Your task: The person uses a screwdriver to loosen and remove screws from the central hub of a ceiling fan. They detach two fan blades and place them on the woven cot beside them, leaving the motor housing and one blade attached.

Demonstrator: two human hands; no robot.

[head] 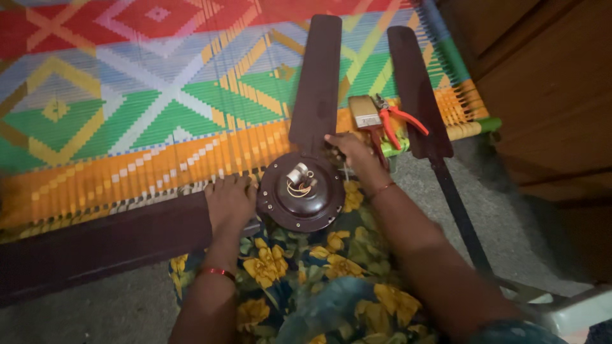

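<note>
A dark brown ceiling fan motor (299,194) rests on my lap, with a short shaft and coiled wires at its centre. One brown blade (317,83) stretches from it up over the woven cot. My left hand (229,202) rests flat on another blade (108,245) beside the motor's left edge. At the motor's upper right rim, where the upright blade joins, my right hand (352,151) has its fingers closed on something small that I cannot make out.
A colourful woven cot (127,95) fills the upper left. On its edge lie a loose brown blade (417,89), red-handled pliers (396,121) and a small brown box (364,111). A wooden cabinet (554,95) stands at right. Grey floor lies below.
</note>
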